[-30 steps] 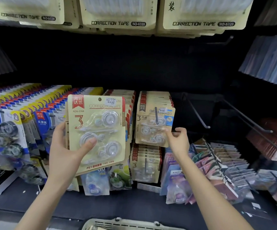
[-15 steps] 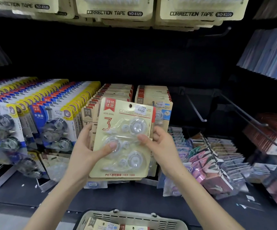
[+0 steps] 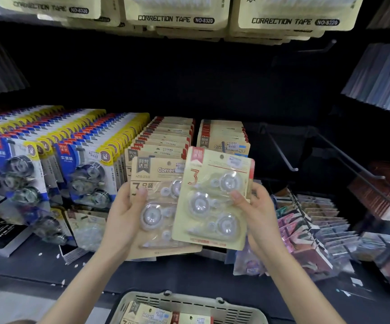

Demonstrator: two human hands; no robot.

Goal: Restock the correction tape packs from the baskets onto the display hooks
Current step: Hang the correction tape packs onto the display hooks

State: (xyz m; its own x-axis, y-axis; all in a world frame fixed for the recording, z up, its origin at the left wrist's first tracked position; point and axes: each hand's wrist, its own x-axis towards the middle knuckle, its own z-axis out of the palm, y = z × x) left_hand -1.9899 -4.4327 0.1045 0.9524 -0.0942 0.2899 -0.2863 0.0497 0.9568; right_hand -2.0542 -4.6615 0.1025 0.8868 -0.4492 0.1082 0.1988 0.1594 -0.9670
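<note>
Head view: left hand (image 3: 123, 218) gripped the rear pack (image 3: 154, 174) at 9 o'clock, right hand (image 3: 257, 216) pinched the front pack (image 3: 212, 199) at 3 o'clock; light, stiff card, seemingly best held by its edges.

The basket (image 3: 189, 302) is of beige plastic with slots in its wall. In it lie more packs (image 3: 147, 315) on brown cards.

Directly above the basket, two packs are held upright, slightly tilted. The pale pack (image 3: 212, 202) has a red label at its top left corner, a red "3" and three clear tape rollers under a blister. The right hand (image 3: 259, 216) pinches its right edge. It overlaps the brown pack (image 3: 151, 206), which has a dark label and is in the grip of the left hand (image 3: 123, 220).

Higher above the basket, two rows of hung packs (image 3: 223, 139) sit on their hooks. Above and to the right of the basket, two black hooks (image 3: 281, 152) stick out with their tips turned up.
</note>
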